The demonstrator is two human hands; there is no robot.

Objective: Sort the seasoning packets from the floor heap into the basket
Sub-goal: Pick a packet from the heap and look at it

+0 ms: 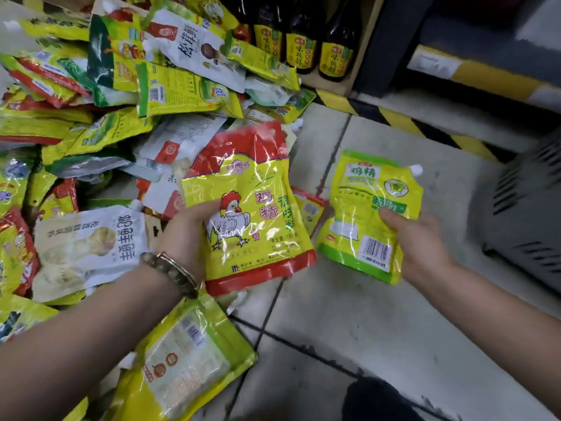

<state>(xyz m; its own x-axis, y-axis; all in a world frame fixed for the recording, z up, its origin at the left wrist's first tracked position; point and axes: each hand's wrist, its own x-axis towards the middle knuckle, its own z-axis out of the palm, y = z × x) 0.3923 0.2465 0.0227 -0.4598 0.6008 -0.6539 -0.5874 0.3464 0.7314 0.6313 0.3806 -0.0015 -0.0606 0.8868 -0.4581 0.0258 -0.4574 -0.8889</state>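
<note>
Grey tiled floor in a shop aisle, with a black-and-yellow hazard stripe along the shelf base and dark sauce bottles with yellow labels on the bottom shelf. The heap of seasoning packets covers the left side of the floor: mostly yellow-green, some red-trimmed, a few white, overlapping at all angles. The left hand, bracelet on the wrist, grasps a red-and-yellow packet with a rooster print. Its thumb is on the front face and the fingers are hidden behind; the packet is held up at the heap's right edge, tilted a bit. The right hand grasps a yellow-green spouted pouch by its lower right part, thumb on the front near the barcode and fingers behind. The pouch is roughly upright over bare tile, apart from the heap. The basket is grey and slotted, at the right frame edge and blurred, just right of the right hand; I can't tell what's in it. A white packet lies in the heap left of the left wrist. Another yellow packet lies on the floor under the left forearm. There is a dark shape at the bottom edge; I can't tell what it is.
</note>
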